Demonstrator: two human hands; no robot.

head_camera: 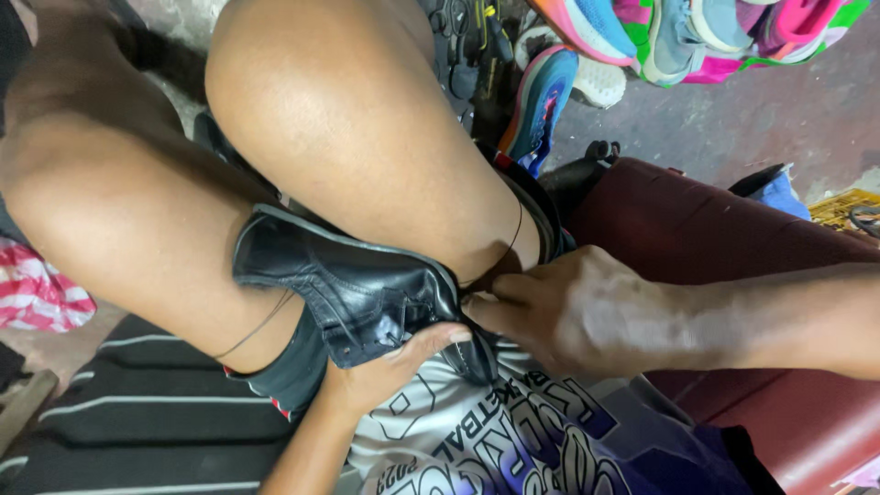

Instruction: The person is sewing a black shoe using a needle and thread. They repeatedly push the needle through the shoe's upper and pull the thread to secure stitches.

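Clearly the black leather lace-up shoe [353, 293] is wedged between the person's two bare knees so that it stays put while both hands work on it; the legs press in from above and from the left, and the shoe lies on its side with its opening turned toward the person's lap. The left hand [390, 367] comes up from below and clamps the shoe's rear edge, thumb laid across the leather and the other fingers hidden underneath, which seems to steady it against pulling. The right hand [577, 312] reaches in from the right with its fingers bunched together at the same edge, just beside the left thumb; it looks pinched on something small there, though what it pinches is too hidden to tell. A thin dark thread [515, 240] runs up from that spot across the right knee, and another strand [261, 328] curves over the left leg, so the thread is probably kept taut by draping. Both hands thus meet at the shoe, touching it and nearly touching each other. Beyond the knees lie bright running shoes [550, 96] on the grey floor [733, 128], and a dark red padded seat [724, 229] stands under the right forearm.
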